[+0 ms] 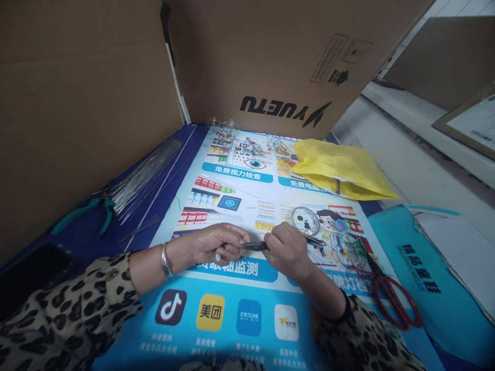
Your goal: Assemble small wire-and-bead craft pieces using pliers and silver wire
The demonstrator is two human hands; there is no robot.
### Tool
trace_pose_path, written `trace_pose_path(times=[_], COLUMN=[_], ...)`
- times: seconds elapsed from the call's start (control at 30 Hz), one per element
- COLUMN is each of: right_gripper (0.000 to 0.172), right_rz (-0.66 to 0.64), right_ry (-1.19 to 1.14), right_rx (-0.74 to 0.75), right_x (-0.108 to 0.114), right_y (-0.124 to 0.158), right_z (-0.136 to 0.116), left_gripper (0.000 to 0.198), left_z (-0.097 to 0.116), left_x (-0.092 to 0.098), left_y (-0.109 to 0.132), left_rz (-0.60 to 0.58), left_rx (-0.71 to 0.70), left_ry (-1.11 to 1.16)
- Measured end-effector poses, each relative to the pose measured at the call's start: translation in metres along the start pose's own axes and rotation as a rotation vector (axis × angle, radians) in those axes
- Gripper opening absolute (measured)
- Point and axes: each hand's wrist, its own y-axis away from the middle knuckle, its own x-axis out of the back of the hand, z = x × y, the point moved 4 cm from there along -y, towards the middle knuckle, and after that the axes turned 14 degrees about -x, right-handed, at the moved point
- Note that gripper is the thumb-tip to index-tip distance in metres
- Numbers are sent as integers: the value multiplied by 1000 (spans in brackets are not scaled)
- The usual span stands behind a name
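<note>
In the head view, my right hand [288,250] is wrapped round a pair of pliers [254,246]. Their narrow dark jaws point left, and the handles are hidden in my fist. My left hand [218,245] is closed in a pinch at the jaw tips; whatever lies between its fingers is too small to make out. Beneath both hands lies a printed poster sheet [216,319]. Just beyond my right hand rests a round clear ring-shaped object [305,221], perhaps a roll or dish.
Teal-handled pliers [102,208] lie left, beside a bundle of thin metal wires [145,175]. Tangled wire pieces [251,147] sit at the back. Red-handled scissors [398,304], a yellow bag [340,167] and a blue bag [410,257] are right. Cardboard [247,56] walls the back and left.
</note>
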Motion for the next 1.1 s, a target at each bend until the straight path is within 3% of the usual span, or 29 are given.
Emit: trace_pose_path(times=[0.53, 0.7, 0.9, 0.97, 1.1], right_gripper=[18, 18, 25, 23, 21], right_rz=[-36, -69, -175, -237, -332], right_ry=[-13, -62, -69, -6, 83], right_rx=[-22, -96, -312, -338, -345], right_x=[-2, -7, -15, -18, -19], right_y=[0, 0, 1, 1, 1], right_z=[1, 1, 12, 13, 9], left_gripper=[11, 8, 13, 16, 20], left_z=[-1, 7, 49, 61, 68], left_x=[1, 4, 29, 40, 56], left_y=[-3, -2, 3, 1, -16], left_rz=[-23, 63, 333, 424, 470], left_rx=[-19, -95, -379, -392, -299], left_ry=[14, -45, -485, -657, -951])
